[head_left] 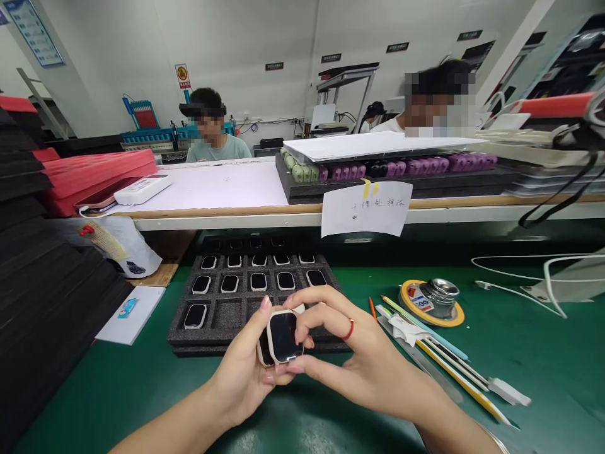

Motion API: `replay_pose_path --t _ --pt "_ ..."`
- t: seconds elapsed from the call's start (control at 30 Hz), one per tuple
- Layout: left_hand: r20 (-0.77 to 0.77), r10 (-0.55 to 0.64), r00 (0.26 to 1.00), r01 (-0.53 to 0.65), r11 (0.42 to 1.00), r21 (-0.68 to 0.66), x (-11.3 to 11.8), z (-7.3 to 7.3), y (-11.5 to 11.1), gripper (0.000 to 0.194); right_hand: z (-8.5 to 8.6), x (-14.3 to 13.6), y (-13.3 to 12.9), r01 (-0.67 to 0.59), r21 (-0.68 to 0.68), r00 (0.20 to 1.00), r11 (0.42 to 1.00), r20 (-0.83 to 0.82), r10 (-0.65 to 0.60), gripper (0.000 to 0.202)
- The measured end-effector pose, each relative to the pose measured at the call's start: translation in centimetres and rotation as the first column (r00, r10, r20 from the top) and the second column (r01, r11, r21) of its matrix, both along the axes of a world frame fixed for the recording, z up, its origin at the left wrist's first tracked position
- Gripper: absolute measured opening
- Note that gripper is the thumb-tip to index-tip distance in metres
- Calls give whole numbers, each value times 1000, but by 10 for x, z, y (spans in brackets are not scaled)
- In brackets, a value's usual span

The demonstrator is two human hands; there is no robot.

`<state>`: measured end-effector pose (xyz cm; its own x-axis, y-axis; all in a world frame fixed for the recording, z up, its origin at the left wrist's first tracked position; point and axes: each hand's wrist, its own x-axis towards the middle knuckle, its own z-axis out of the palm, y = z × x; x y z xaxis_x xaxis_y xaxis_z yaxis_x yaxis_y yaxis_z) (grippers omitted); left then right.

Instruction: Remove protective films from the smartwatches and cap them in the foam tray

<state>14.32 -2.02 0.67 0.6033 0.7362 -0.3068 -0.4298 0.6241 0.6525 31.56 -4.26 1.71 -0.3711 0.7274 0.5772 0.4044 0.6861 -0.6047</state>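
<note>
In front of me, a smartwatch [282,335] with a dark screen and pale case is held between both hands. A second watch case [263,350] shows partly behind it, against the left palm. My left hand [243,375] is closed around the two from the left and below. My right hand [366,356] grips the front watch from the right, with fingertips on its screen and lower edge. Just beyond the hands lies a black foam tray [212,336] with several similar watches in its pockets. The hands cover part of its front row.
At right lie a round tin [443,296] on a yellow tape roll [406,290], pencils [454,372] and a white cable [515,293]. Black foam stacks [33,315] rise at left. A shelf [227,222] crosses behind the tray; co-workers [218,146] sit beyond it.
</note>
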Motion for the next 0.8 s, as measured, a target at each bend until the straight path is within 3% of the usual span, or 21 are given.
replay_pose_path --t 0.1,0.2,0.3,0.4,0.5,0.6,0.7,0.8 --pt "38 -1 999 1 1000 13 0 -3 -2 47 -2 -6 0 9 43 996 999 -89 -5 7" --pt "51 -19 999 17 999 51 0 -3 -5 43 -1 -8 3 120 117 964 986 -252 -87 9" --pt "55 -61 997 56 995 78 -1 1 -7 44 2 -4 4 249 66 833 966 -524 -178 13" --pt "63 -84 994 78 993 91 -3 6 -9 45 2 1 1 273 9 756 962 -620 -209 12" --pt "74 -87 993 79 992 102 -5 7 -10 46 0 6 -4 314 71 803 947 -552 -225 22" --pt "80 -90 993 81 991 105 -6 6 -11 47 1 10 -9 343 302 899 890 -379 -218 36" --pt "80 -91 993 84 992 90 -6 5 -11 46 4 14 -14 200 472 980 859 -107 -169 38" --pt "58 -95 994 91 994 58 -6 5 -10 47 4 15 -21 33 429 995 903 74 -72 33"
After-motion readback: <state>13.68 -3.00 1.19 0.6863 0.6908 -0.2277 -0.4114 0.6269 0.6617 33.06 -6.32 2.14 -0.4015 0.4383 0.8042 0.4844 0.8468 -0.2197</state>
